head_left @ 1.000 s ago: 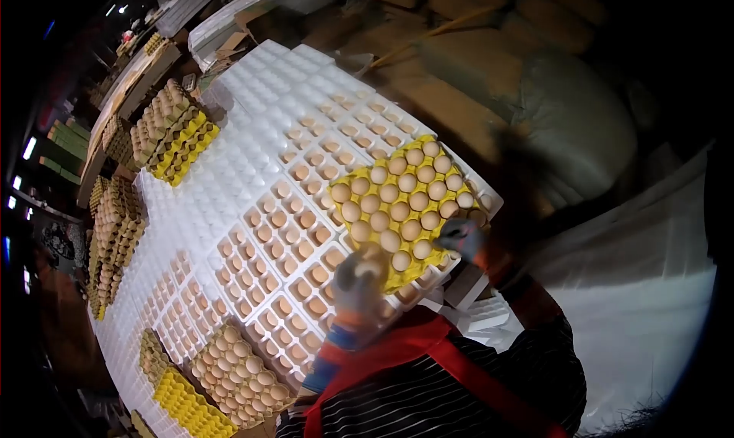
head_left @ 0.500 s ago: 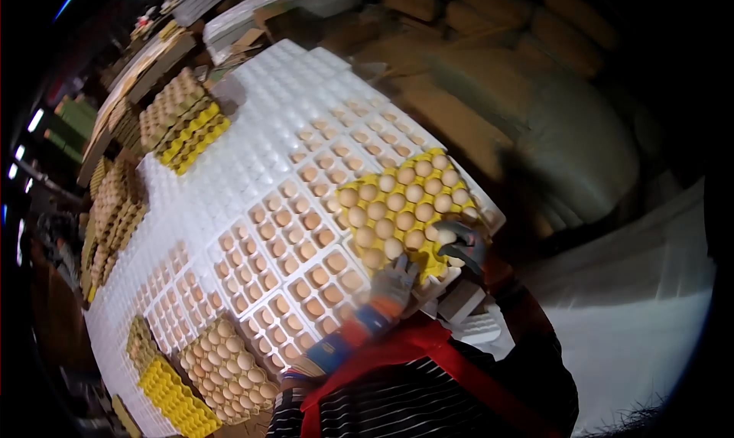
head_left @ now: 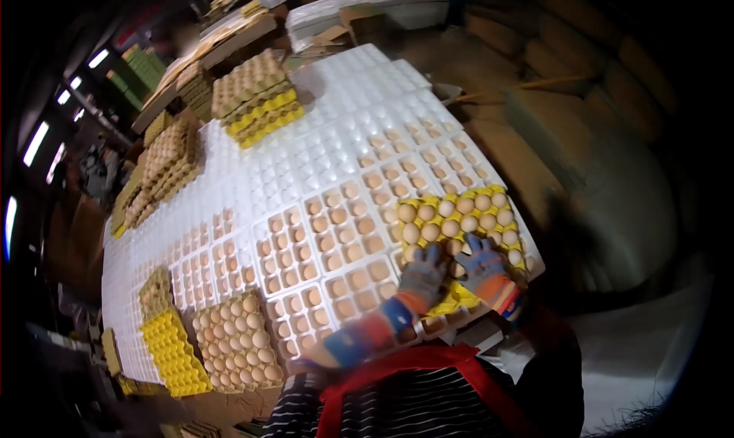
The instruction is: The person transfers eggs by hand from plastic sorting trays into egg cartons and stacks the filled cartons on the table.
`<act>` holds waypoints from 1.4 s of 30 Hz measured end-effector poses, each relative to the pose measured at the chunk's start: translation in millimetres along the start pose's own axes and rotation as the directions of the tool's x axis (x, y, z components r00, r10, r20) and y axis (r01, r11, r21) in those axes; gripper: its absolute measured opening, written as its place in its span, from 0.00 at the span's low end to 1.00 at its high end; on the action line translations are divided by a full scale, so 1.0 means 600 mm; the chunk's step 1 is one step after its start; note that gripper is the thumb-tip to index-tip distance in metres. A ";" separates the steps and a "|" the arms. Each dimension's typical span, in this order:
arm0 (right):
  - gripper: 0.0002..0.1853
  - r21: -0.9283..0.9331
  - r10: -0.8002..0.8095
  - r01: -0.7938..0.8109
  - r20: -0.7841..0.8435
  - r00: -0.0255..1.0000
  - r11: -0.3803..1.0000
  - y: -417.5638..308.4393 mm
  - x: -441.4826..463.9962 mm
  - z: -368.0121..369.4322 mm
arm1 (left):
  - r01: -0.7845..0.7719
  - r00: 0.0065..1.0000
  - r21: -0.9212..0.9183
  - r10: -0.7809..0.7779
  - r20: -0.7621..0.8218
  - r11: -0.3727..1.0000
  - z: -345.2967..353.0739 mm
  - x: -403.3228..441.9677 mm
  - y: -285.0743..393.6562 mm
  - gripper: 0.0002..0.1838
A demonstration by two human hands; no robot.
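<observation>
A yellow egg tray holding several brown eggs lies on the white trays at the right, with bare yellow cups at its near edge. My left hand, in a grey glove with a striped cuff, reaches over the tray's near left part, its fingers bent down around eggs. Beside it, my right hand in a matching glove presses onto eggs near the tray's right side, fingers curled over them. A pale egg shows between the two hands. The palms hide whatever eggs are beneath them.
White compartment trays cover the wide table, many cells holding eggs. A fibre tray of eggs and an empty yellow tray stand at the near left. Stacked egg trays rise farther back. Bulky sacks are at the right.
My view has swung, so the table appears shifted right and down. My right hand has moved left and inward over the eggs, nearer my left hand, which has reached farther onto the yellow tray.
</observation>
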State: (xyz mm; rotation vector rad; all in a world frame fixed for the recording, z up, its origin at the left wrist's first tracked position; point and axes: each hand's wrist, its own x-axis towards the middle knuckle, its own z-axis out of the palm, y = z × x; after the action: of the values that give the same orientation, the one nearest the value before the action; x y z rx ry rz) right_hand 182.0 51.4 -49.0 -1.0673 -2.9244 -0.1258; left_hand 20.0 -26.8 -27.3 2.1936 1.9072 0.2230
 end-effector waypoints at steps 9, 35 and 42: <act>0.26 0.675 0.391 -0.155 -0.213 0.896 0.721 0.029 -0.006 -0.042 | 0.220 0.973 0.086 -0.225 0.048 0.972 0.085 0.065 0.003 0.31; 0.23 0.413 -0.361 0.390 -0.149 0.921 0.823 -0.543 0.541 0.028 | 0.812 0.451 -0.237 -0.831 -0.326 0.533 -0.090 -0.297 -0.625 0.19; 0.20 0.253 -0.410 0.440 -0.162 0.897 0.862 -0.590 0.620 0.073 | 0.743 0.477 -0.433 -0.857 -0.194 0.511 -0.088 -0.271 -0.730 0.17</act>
State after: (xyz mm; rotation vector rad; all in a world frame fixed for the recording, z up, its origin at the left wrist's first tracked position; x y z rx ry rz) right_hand -330.4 24.1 -97.0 -0.3518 -2.9106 0.2212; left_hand -435.0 -127.4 -88.3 0.8644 2.6827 0.7407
